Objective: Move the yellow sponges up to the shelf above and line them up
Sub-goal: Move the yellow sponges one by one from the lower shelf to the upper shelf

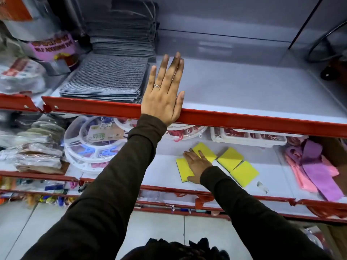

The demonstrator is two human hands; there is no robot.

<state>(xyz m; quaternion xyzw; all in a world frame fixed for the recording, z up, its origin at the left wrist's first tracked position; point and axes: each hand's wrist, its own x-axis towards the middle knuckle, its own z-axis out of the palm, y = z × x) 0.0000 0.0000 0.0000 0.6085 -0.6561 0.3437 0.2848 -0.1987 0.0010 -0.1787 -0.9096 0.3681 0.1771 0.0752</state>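
Fingers of right hand flat, splayed on left yellow sponges, not gripping. Left hand open on upper shelf. Probably light, squashy; pinch the edges.

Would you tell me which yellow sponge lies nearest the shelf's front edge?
The leftmost sponge, partly under the right hand; the other three lie further back.

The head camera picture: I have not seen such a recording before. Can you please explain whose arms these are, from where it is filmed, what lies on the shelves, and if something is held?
A person wears the camera on the head, so you look down along their own arms. The left hand lies flat and open on the upper shelf, beside stacked grey cloths. The right hand rests on the lower shelf, over the yellow sponges; four show, none lifted. Nothing is gripped yet. Pink and purple cloths lie further right.
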